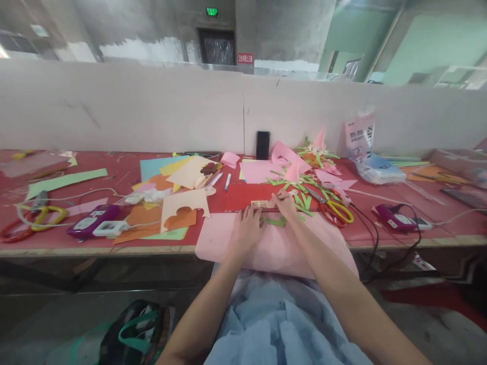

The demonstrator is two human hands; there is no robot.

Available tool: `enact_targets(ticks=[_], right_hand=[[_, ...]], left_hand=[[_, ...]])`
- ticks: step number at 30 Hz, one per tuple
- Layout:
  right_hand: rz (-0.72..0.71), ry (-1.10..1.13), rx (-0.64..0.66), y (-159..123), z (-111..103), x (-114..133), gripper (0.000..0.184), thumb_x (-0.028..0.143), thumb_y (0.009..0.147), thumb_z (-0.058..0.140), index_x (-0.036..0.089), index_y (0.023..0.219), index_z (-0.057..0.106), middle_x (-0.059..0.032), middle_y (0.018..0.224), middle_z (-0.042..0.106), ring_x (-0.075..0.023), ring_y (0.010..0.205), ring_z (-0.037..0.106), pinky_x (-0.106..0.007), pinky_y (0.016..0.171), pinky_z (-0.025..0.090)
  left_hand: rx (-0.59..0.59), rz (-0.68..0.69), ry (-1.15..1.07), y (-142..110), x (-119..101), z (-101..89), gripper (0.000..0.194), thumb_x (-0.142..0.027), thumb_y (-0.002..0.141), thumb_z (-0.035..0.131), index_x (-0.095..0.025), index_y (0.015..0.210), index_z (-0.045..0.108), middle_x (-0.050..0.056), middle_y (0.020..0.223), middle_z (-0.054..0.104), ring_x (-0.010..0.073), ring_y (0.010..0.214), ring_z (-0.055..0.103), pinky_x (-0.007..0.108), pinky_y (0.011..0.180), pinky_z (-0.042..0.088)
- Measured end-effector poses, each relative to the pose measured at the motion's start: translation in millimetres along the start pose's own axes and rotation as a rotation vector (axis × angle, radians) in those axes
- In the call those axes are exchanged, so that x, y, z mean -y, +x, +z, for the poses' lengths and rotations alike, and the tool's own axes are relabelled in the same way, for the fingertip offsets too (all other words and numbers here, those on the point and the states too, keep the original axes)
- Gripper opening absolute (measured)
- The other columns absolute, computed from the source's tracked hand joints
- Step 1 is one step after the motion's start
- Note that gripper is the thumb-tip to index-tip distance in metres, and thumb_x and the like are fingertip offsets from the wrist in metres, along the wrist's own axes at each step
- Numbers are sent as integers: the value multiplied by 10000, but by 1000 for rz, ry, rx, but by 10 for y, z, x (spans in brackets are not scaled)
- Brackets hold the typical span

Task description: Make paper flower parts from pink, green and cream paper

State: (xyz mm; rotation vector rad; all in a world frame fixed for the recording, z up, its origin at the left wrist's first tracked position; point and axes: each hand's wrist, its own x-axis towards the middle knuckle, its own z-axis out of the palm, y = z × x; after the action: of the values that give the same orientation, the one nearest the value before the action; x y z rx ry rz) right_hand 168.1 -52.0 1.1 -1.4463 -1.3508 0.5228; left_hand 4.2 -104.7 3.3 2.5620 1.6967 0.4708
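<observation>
My left hand (250, 224) lies with fingers stretched out on the near edge of a red paper sheet (243, 195). Just beyond its fingertips is a small beige strip with printed marks (262, 204). My right hand (284, 204) is closed in a writing grip at the right end of that strip. A slim white pen (292, 193) shows above its fingers; the tip is hard to make out. Under both wrists spreads a large pink sheet (224, 238) that hangs over the table edge. Green paper scraps (277, 222) lie between my hands.
Scissors (337, 210) lie to the right beside green paper strips (302, 197). Pink paper shapes (292, 165) and a phone (263, 145) stand behind. Left are cut coloured sheets (182, 208), a purple glue-gun-like device or power box (93, 221) with cables, and more scissors (41, 215).
</observation>
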Motion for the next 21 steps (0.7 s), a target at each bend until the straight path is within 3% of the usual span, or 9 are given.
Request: enact_targets(ticks=[21], right_hand=[[15, 7, -31, 13, -7, -32, 256, 399, 741, 496, 252, 570, 375, 11, 492, 572, -184, 518, 577, -298, 556, 430]], left_hand=[[23, -12, 0, 0, -21, -41, 454, -340, 889, 399, -179, 1311, 445, 117, 1426, 388, 258, 1333, 314, 454, 1098, 208]])
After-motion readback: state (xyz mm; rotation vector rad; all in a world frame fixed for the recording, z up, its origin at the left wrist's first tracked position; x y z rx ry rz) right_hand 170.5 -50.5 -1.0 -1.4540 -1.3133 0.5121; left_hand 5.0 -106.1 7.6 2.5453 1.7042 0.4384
